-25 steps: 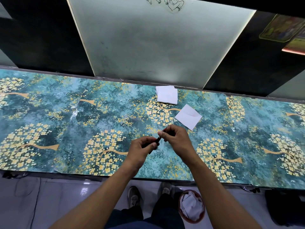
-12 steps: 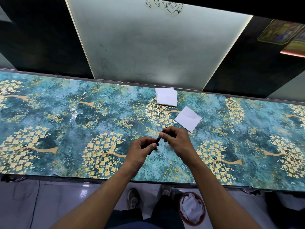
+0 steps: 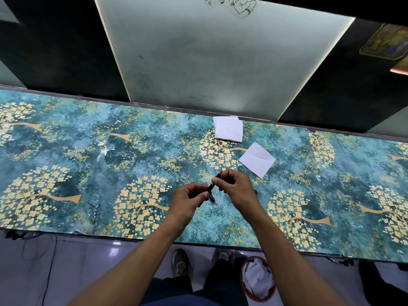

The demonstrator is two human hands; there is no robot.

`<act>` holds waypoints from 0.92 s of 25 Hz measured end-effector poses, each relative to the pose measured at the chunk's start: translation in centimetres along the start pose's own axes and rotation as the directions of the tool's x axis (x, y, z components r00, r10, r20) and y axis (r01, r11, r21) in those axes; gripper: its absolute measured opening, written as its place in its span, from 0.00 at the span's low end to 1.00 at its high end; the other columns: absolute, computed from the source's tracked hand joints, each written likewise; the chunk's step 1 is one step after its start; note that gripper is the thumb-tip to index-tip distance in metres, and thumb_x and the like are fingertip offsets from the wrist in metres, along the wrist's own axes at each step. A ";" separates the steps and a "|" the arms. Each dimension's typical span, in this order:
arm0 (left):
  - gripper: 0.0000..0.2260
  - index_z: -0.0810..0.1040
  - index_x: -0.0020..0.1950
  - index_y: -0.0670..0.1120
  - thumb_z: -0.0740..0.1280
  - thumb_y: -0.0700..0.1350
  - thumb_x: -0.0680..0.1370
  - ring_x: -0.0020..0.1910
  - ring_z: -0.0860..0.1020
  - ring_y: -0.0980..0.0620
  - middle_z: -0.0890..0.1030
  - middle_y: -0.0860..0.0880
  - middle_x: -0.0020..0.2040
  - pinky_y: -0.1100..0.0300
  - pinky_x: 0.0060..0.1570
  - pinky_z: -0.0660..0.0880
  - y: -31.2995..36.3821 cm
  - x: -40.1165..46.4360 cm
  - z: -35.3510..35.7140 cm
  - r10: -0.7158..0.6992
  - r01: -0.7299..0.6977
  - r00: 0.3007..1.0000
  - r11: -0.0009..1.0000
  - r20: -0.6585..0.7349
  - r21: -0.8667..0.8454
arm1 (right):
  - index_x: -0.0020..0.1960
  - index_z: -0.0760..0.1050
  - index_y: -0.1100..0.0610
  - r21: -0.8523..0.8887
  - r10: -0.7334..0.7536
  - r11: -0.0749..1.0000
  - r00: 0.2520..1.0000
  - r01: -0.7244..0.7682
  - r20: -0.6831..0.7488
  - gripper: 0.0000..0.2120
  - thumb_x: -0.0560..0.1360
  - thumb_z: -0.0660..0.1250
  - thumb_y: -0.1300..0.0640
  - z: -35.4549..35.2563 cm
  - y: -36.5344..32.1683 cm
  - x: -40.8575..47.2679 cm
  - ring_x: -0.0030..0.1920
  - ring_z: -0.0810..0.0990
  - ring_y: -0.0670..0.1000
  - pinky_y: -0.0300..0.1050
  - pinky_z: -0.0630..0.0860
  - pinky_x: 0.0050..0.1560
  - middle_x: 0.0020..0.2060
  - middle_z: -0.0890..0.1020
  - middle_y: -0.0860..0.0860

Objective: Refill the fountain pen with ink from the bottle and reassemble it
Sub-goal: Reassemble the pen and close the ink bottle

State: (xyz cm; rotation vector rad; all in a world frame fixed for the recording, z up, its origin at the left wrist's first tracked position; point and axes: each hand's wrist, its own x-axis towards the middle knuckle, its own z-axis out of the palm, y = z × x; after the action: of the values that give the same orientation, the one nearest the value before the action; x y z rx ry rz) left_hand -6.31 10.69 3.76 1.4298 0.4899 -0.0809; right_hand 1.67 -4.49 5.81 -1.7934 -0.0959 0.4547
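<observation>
Pen (image 3: 211,187) between both hands, seemingly slanting far-right to near-left.

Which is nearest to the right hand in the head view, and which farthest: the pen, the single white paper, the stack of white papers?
1. Pen: held by the right hand.
2. Single white paper: just beyond the hand, to its right.
3. Stack of white papers: farthest, near the table's back edge.
</observation>
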 end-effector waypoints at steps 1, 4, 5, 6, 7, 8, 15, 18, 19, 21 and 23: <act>0.05 0.85 0.48 0.44 0.72 0.35 0.76 0.39 0.82 0.53 0.86 0.44 0.40 0.57 0.39 0.74 0.0 0.1 -0.2 -0.004 0.004 1.000 1.000 0.000 -0.001 | 0.43 0.81 0.61 -0.006 0.007 1.000 1.000 -0.007 0.001 0.08 0.73 0.77 0.57 0.2 0.0 0.2 0.36 0.77 0.47 0.44 0.75 0.40 0.35 0.81 0.53; 0.05 0.85 0.50 0.43 0.72 0.35 0.76 0.39 0.81 0.52 0.86 0.41 0.42 0.56 0.39 0.74 0.1 0.5 -0.9 -0.011 0.011 1.000 1.000 -0.005 0.006 | 0.43 0.81 0.60 -0.016 0.029 0.999 1.000 -0.029 0.011 0.08 0.73 0.77 0.57 0.9 -0.1 1.0 0.36 0.77 0.48 0.45 0.75 0.40 0.34 0.81 0.52; 0.05 0.85 0.50 0.42 0.72 0.35 0.76 0.39 0.81 0.52 0.85 0.41 0.41 0.56 0.40 0.74 0.1 0.7 -1.2 -0.010 0.010 1.000 1.000 -0.009 0.009 | 0.43 0.81 0.61 -0.012 0.033 0.999 0.999 -0.033 0.019 0.08 0.74 0.76 0.57 1.2 -0.2 1.2 0.36 0.77 0.47 0.44 0.74 0.40 0.35 0.81 0.52; 0.05 0.85 0.49 0.42 0.72 0.35 0.76 0.39 0.81 0.51 0.85 0.41 0.41 0.55 0.40 0.74 0.2 0.9 -1.5 -0.010 0.010 1.000 1.000 -0.017 0.009 | 0.43 0.81 0.61 -0.011 0.033 0.999 0.999 -0.033 0.025 0.08 0.74 0.76 0.57 1.5 -0.3 1.5 0.36 0.77 0.47 0.42 0.74 0.39 0.35 0.81 0.52; 0.05 0.85 0.49 0.43 0.72 0.35 0.76 0.40 0.82 0.49 0.86 0.41 0.41 0.53 0.41 0.75 0.3 1.1 -1.9 -0.010 0.011 1.000 1.000 -0.026 0.010 | 0.44 0.81 0.61 -0.011 0.034 0.999 0.999 -0.034 0.029 0.08 0.76 0.75 0.56 1.8 -0.4 1.7 0.35 0.77 0.46 0.39 0.74 0.38 0.35 0.81 0.52; 0.05 0.85 0.49 0.43 0.72 0.36 0.76 0.41 0.83 0.45 0.86 0.41 0.42 0.51 0.43 0.76 0.4 1.3 -2.2 -0.012 0.013 0.999 1.000 -0.037 0.013 | 0.44 0.81 0.61 -0.008 0.040 0.999 0.999 -0.040 0.028 0.09 0.77 0.73 0.55 2.2 -0.4 1.9 0.35 0.78 0.45 0.37 0.74 0.37 0.35 0.81 0.52; 0.06 0.85 0.48 0.47 0.73 0.36 0.75 0.46 0.85 0.43 0.87 0.44 0.45 0.45 0.54 0.81 0.1 2.5 -4.4 -0.049 0.049 0.994 0.999 -0.094 0.001 | 0.44 0.80 0.54 -0.264 0.141 0.953 0.988 -0.151 -0.057 0.11 0.79 0.69 0.48 4.3 3.4 3.8 0.34 0.82 0.50 0.48 0.76 0.37 0.35 0.83 0.51; 0.06 0.84 0.49 0.45 0.72 0.35 0.76 0.44 0.85 0.46 0.87 0.45 0.45 0.49 0.54 0.81 0.1 2.6 -4.9 -0.065 0.065 0.991 0.998 -0.116 -0.001 | 0.43 0.78 0.53 -0.448 0.126 0.882 0.989 -0.145 -0.073 0.07 0.77 0.71 0.51 4.9 5.2 4.5 0.37 0.81 0.51 0.51 0.78 0.40 0.35 0.82 0.49; 0.06 0.84 0.50 0.44 0.72 0.35 0.76 0.44 0.85 0.46 0.87 0.45 0.45 0.50 0.53 0.81 0.1 2.6 -4.9 -0.068 0.068 0.990 0.998 -0.122 -0.003 | 0.44 0.78 0.53 -0.494 0.119 0.858 0.990 -0.140 -0.075 0.07 0.77 0.71 0.52 5.0 5.6 4.6 0.37 0.80 0.50 0.51 0.78 0.41 0.35 0.81 0.48; 0.06 0.84 0.50 0.44 0.72 0.35 0.76 0.43 0.85 0.46 0.88 0.45 0.45 0.51 0.52 0.81 0.1 2.8 -5.0 -0.072 0.072 0.989 0.997 -0.132 -0.004 | 0.46 0.77 0.53 -0.603 0.093 0.789 0.993 -0.116 -0.069 0.06 0.77 0.71 0.52 4.9 6.5 4.9 0.40 0.80 0.52 0.51 0.79 0.42 0.39 0.81 0.48; 0.06 0.84 0.49 0.44 0.73 0.35 0.75 0.45 0.85 0.44 0.87 0.45 0.45 0.52 0.53 0.81 0.0 2.9 -4.9 -0.079 0.079 0.987 0.997 -0.137 -0.002 | 0.49 0.75 0.53 -0.724 0.064 0.685 0.997 -0.075 -0.042 0.07 0.77 0.71 0.51 4.8 7.3 5.1 0.44 0.79 0.54 0.52 0.78 0.44 0.45 0.80 0.50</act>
State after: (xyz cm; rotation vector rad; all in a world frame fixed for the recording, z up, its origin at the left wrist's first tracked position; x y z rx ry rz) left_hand -5.01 16.11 2.38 1.4251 0.6601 -0.0472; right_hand 3.41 -0.60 -3.36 -2.6028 -0.2251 0.4963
